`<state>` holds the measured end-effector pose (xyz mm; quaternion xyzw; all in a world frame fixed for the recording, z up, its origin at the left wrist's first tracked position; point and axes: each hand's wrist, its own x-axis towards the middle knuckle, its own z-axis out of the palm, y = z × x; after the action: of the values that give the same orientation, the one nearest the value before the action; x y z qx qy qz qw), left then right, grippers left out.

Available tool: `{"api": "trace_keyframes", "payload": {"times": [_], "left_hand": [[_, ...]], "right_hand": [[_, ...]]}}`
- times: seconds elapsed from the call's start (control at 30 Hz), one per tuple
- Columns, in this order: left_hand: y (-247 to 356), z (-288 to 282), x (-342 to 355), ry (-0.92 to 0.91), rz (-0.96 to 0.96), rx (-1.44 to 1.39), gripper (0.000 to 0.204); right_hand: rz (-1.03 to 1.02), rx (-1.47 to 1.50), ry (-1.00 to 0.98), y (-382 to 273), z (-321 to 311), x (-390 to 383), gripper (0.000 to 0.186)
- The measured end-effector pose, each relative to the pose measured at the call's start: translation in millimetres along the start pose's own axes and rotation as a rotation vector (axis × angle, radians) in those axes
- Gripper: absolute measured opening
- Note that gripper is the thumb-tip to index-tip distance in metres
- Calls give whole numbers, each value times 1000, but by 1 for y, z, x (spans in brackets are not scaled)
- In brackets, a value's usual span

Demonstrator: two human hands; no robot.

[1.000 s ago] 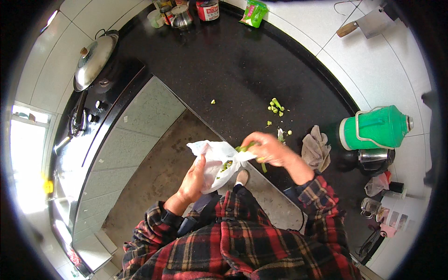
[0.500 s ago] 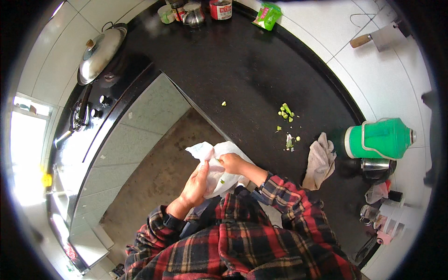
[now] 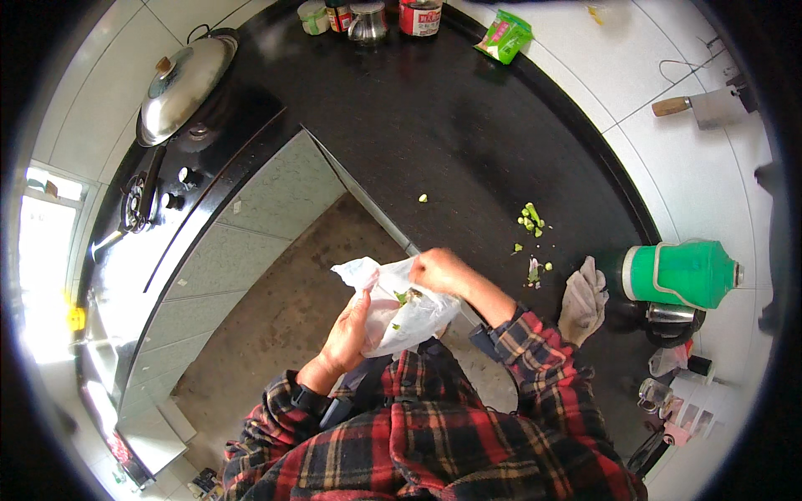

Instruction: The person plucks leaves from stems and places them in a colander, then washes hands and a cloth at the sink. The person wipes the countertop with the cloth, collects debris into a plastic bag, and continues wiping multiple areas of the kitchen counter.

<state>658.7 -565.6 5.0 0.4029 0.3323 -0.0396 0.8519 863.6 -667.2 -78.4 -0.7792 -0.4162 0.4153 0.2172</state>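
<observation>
A white, thin plastic bag [image 3: 422, 321] hangs in front of my body, its mouth spread, with green and whitish vegetable scraps [image 3: 408, 296] inside. My left hand [image 3: 349, 332] is closed on the bag's left edge, thumb on top. My right hand [image 3: 440, 272], slightly blurred, is closed on the bag's far right rim with its fingers bent down. On the black counter beyond it lie chopped green vegetable pieces [image 3: 530, 219], a few pale scraps [image 3: 534, 270] and one lone piece [image 3: 423, 198].
A greyish cloth [image 3: 584, 297] and a green jug [image 3: 681, 273] stand at the right. A cleaver [image 3: 710, 108] hangs on the tiled wall. Far back are a green packet [image 3: 505, 37] and a red can [image 3: 420, 17]. A lidded wok [image 3: 188, 88] sits at the left by the stove.
My right hand has moved away from my left, to the right and slightly farther out, pulling the bag wider. The scraps inside now show more. The view has shifted a little.
</observation>
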Motion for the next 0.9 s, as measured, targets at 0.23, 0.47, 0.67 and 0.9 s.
{"api": "trace_keyframes", "payload": {"times": [0.23, 0.47, 0.67, 0.9], "left_hand": [[12, -9, 9, 42, 14, 81, 58], [25, -22, 13, 21, 8, 78, 51], [30, -24, 16, 8, -44, 43, 52], [24, -19, 15, 81, -37, 40, 49]], "right_hand": [[90, 360, -266, -28, -67, 28, 21], [-142, -62, 642, 5, -58, 63, 18], [-87, 19, 575, 4, -43, 46, 9], [-192, 233, 150, -35, 0, -23, 22]]}}
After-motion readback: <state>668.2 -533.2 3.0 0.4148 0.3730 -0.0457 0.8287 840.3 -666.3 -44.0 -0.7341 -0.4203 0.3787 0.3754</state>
